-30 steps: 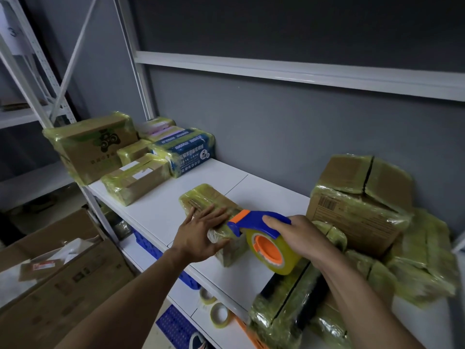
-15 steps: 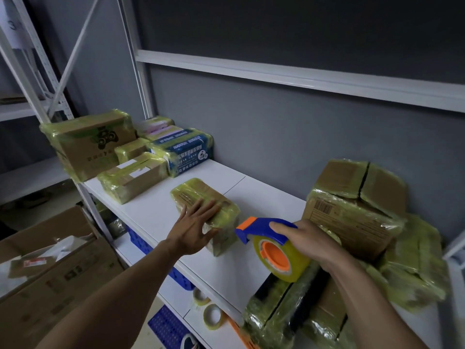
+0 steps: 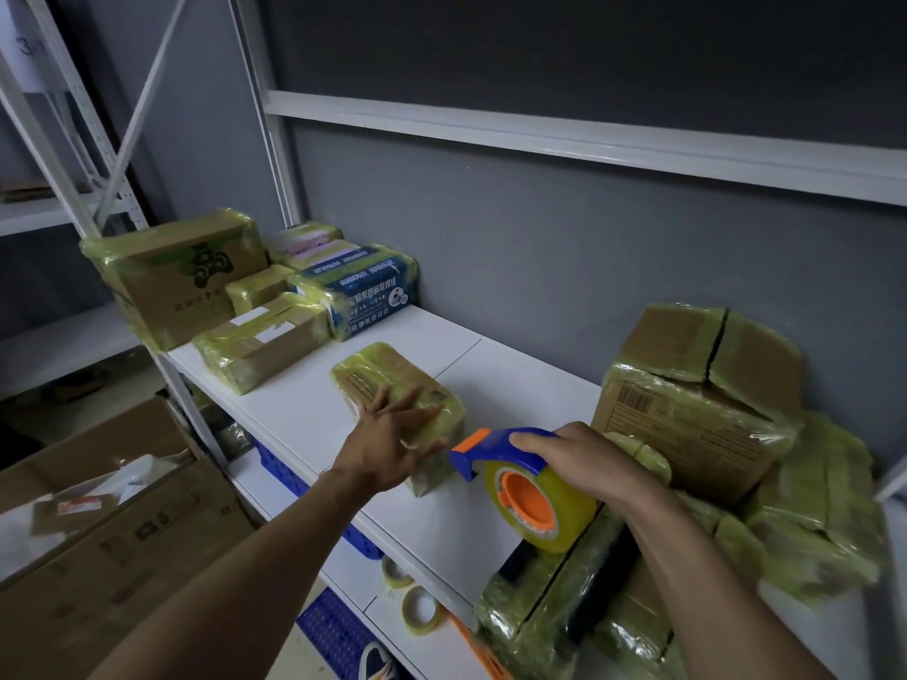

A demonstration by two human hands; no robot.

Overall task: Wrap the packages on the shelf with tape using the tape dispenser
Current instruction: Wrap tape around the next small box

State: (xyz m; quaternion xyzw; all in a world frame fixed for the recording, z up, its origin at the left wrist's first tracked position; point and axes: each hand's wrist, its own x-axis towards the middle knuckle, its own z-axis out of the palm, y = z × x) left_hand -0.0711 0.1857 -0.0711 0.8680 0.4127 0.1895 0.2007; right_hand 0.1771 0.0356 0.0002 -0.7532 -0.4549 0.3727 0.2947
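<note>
A small cardboard package (image 3: 387,380) wrapped in yellowish tape lies on the white shelf (image 3: 500,385) near its front edge. My left hand (image 3: 390,441) lies flat on the package's near end with fingers spread. My right hand (image 3: 579,458) grips the blue and orange tape dispenser (image 3: 520,488), which carries a roll of clear yellowish tape. The dispenser hangs just right of the package, apart from it, above a dark wrapped package (image 3: 554,601) at the shelf front.
Several wrapped boxes (image 3: 181,277) and a blue printed pack (image 3: 368,292) stand at the shelf's left end. A pile of wrapped boxes (image 3: 697,404) fills the right. Two tape rolls (image 3: 417,608) lie on the lower shelf. Open cardboard boxes (image 3: 98,522) sit on the floor at left.
The small package has slid left and away from the dispenser under my left hand. My right hand with the dispenser has stayed near the right pile.
</note>
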